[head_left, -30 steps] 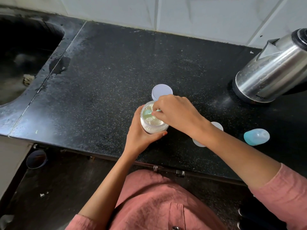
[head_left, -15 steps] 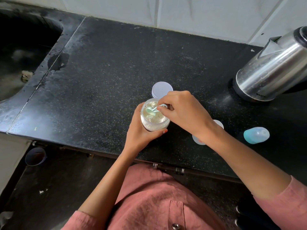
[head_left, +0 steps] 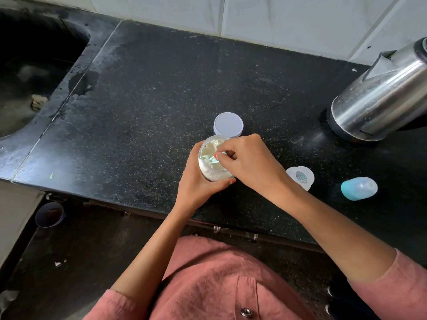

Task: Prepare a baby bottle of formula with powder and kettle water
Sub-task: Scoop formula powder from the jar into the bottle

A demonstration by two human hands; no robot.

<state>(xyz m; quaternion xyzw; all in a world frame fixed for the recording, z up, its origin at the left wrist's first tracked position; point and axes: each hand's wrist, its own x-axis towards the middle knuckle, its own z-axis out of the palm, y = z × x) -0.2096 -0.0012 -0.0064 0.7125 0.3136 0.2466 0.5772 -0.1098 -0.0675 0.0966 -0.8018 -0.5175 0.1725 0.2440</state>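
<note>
My left hand (head_left: 196,181) grips a clear jar of pale formula powder (head_left: 213,168), tilted on the black counter. My right hand (head_left: 250,161) pinches the handle of a small teal scoop (head_left: 211,158) whose bowl sits in the powder. The jar's white round lid (head_left: 228,124) lies flat just behind the jar. To the right, partly hidden by my right wrist, is the open baby bottle (head_left: 301,177). Its teal cap with clear cover (head_left: 358,188) lies on its side further right. A steel kettle (head_left: 379,95) stands at the far right.
A dark sink (head_left: 27,72) fills the upper left, with a wet patch (head_left: 84,82) beside it. White wall tiles (head_left: 265,17) run behind the counter. The counter's front edge (head_left: 115,199) is close to my body; a dark cup (head_left: 49,214) sits below on the left.
My right hand has drawn the scoop back across the jar and dipped it lower into the powder. The left hand keeps the same grip on the jar.
</note>
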